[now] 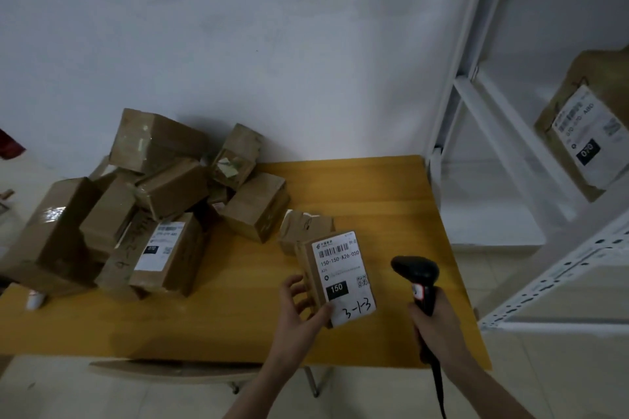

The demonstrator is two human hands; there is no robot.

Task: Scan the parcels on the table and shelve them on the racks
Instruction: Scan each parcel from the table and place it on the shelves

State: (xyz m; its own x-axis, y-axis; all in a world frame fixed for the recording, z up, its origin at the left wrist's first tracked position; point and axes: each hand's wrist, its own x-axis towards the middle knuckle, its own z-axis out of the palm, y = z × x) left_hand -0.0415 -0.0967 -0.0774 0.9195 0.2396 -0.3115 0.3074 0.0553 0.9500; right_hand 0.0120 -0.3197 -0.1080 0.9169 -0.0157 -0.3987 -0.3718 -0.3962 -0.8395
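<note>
From the head camera, take the yellow table (pixel 238 316) as your reference for everything. Your left hand (pixel 299 311) holds a small parcel (pixel 335 279) above the table's near right part, thumb curled over the label's lower corner and fingers wrapped round its left side. You have tilted it so the white label faces up toward you, which puts the barcode at its top in plain sight; "3-1-3" is handwritten at the bottom, probably the rack slot it belongs in.

Your right hand (pixel 439 326) is closed round the handle of the black scanner (pixel 417 277), just right of the parcel and over the table's right edge. Its head leans toward the label, so the beam looks roughly lined up with the barcode. I cannot tell whether a finger is on the trigger.

The unscanned parcels (pixel 149 207) sit heaped on the table's far left part against the wall, several lying at odd angles on one another, one with its label showing. Another small box (pixel 306 228) rests on the table just behind the one you hold.

The white rack (pixel 476 112) stands right of the table, close at hand for shelving, and one labelled parcel on the rack (pixel 585 129) already leans on a shelf there.
</note>
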